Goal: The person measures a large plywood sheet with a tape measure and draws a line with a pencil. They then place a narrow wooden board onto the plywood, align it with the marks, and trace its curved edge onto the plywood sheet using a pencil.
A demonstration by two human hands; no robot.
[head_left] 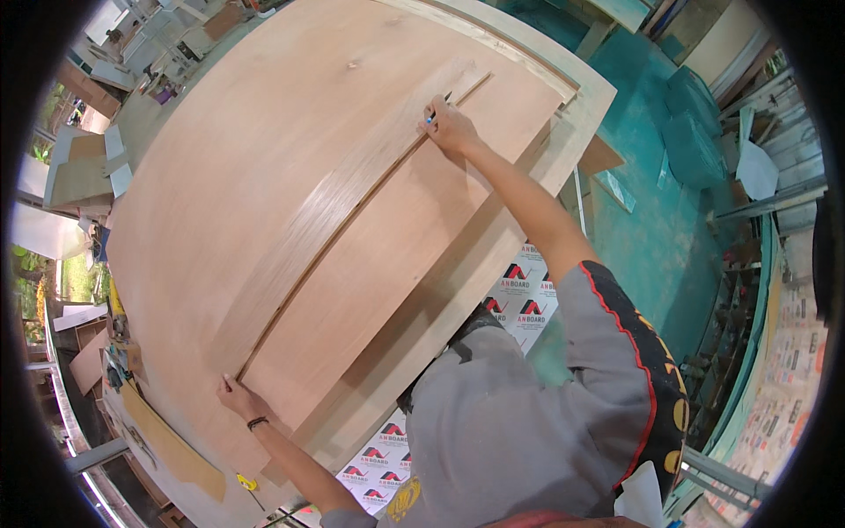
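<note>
A large sheet of plywood (255, 176) lies before me, with a long, pale wood-grained band (343, 198) running diagonally across it. Along the near side of that band lies a thin, dark-edged wooden strip (321, 251). My left hand (242, 400), with a dark band at its wrist, is closed at the strip's lower left end, thumb and finger against it. Farther up, near the strip's far right end, my right hand (451, 130) is closed around a slim pen (430, 119) with a blue part. The pen's dark end pokes out above the fingers.
A raised wooden edge (506, 44) borders the far right of the sheet. Printed white boards (378, 466) show beneath the near edge. A small yellow tool (246, 482) lies at lower left. Stacked boxes (84, 172) stand left; a teal floor (651, 238) with wrapped stacks spreads right.
</note>
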